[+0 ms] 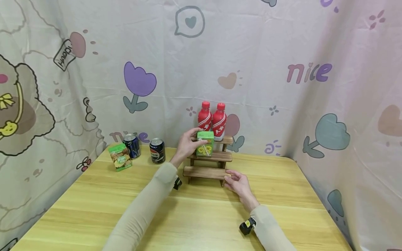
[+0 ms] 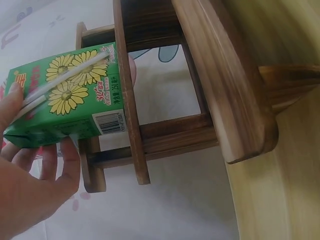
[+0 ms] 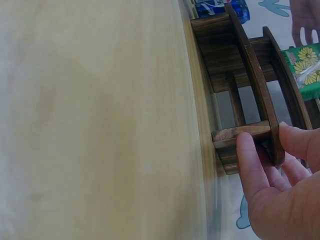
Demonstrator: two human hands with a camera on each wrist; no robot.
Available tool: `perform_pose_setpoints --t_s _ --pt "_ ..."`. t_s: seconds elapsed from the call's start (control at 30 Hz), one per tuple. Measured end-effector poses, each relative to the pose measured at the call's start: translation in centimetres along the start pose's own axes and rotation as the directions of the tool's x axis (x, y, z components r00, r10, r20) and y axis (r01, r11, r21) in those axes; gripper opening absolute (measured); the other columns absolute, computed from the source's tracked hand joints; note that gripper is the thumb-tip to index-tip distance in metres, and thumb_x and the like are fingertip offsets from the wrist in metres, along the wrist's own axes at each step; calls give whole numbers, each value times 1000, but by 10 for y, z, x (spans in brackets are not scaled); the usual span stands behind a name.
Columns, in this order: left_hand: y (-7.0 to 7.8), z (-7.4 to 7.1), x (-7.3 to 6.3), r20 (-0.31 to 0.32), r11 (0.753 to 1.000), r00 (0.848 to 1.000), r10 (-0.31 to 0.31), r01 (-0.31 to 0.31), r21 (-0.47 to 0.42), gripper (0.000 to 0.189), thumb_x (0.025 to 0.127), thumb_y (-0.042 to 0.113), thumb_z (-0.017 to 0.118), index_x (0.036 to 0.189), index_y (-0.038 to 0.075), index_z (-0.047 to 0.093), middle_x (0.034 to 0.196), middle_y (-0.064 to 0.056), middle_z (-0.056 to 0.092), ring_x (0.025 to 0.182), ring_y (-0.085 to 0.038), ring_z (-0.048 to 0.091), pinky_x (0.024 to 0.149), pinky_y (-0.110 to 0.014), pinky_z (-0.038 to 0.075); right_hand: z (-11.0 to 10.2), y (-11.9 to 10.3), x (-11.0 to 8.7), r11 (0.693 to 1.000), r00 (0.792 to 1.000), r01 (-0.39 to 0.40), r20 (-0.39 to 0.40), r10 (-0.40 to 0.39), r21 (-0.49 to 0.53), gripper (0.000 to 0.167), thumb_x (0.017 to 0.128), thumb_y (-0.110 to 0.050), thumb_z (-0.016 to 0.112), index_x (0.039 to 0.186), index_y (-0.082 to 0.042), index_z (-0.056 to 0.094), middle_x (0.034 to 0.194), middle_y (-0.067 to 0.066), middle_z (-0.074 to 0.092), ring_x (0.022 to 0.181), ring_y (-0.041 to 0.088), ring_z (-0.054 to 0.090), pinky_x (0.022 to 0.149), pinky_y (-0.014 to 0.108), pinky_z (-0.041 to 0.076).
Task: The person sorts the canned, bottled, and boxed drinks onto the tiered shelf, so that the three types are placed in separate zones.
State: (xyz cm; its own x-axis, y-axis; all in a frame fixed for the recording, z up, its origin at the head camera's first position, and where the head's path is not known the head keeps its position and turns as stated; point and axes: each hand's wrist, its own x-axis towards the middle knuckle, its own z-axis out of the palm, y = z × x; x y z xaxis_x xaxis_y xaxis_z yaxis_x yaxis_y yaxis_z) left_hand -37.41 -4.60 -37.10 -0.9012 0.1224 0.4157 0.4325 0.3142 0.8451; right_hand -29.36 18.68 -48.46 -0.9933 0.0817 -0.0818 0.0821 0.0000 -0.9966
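My left hand (image 1: 186,144) grips a green drink carton (image 1: 205,150) with yellow flowers and a white straw across its front. The carton stands upright at the left part of the middle step of a small three-step wooden rack (image 1: 204,172). In the left wrist view, the thumb lies on the straw side of the carton (image 2: 67,95), with fingers along its side. My right hand (image 1: 240,184) holds the right end of the lowest step; in the right wrist view, thumb and fingers pinch the step's end (image 3: 272,137). Two red bottles (image 1: 219,120) stand on the top step.
To the left of the rack, a dark blue Pepsi can (image 1: 157,151) stands on the wooden table (image 1: 201,219). Farther left are another blue can (image 1: 132,146) and a green-and-brown carton (image 1: 120,157). A patterned cloth (image 1: 257,115) hangs behind the table and along both sides.
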Motion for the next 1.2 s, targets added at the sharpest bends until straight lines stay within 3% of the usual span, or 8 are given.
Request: perform_pose_setpoints --t_s 0.33,0.53,0.8,1.03,1.2 --pt "4 4 -2 -24 994 999 34 -31 109 54 79 24 83 128 17 64 114 -9 68 96 -24 67 79 -37 58 0 0 1 1000 1000 -7 -6 7 1 38 91 -1 67 128 1 61 102 11 60 89 20 68 86 36 58" --pt "6 12 -2 -63 977 990 126 -113 179 56 76 23 85 127 11 65 123 -11 66 106 -26 63 90 -41 53 0 -1 1 1000 1000 -8 -4 8 5 38 90 0 67 128 1 62 101 10 60 87 18 68 84 35 58" --pt "6 21 -1 -96 957 967 235 -213 197 50 75 20 86 119 4 69 118 -12 68 103 -25 65 84 -38 56 0 -2 0 1000 1000 -10 3 10 7 37 91 -1 66 128 1 61 99 9 60 86 17 68 85 34 58" --pt "6 32 1 -120 944 957 264 -231 234 49 75 24 86 118 6 70 118 -10 69 108 -25 65 97 -44 46 1 -7 -5 1000 1000 -6 17 6 13 39 92 -1 66 130 4 59 98 9 59 86 17 68 87 37 57" --pt "5 38 2 -120 946 956 266 -235 223 48 77 23 85 119 5 69 119 -10 69 109 -24 65 96 -40 51 1 -7 -5 1000 1000 -10 13 10 17 39 91 0 66 129 4 59 100 10 59 88 17 68 88 37 57"
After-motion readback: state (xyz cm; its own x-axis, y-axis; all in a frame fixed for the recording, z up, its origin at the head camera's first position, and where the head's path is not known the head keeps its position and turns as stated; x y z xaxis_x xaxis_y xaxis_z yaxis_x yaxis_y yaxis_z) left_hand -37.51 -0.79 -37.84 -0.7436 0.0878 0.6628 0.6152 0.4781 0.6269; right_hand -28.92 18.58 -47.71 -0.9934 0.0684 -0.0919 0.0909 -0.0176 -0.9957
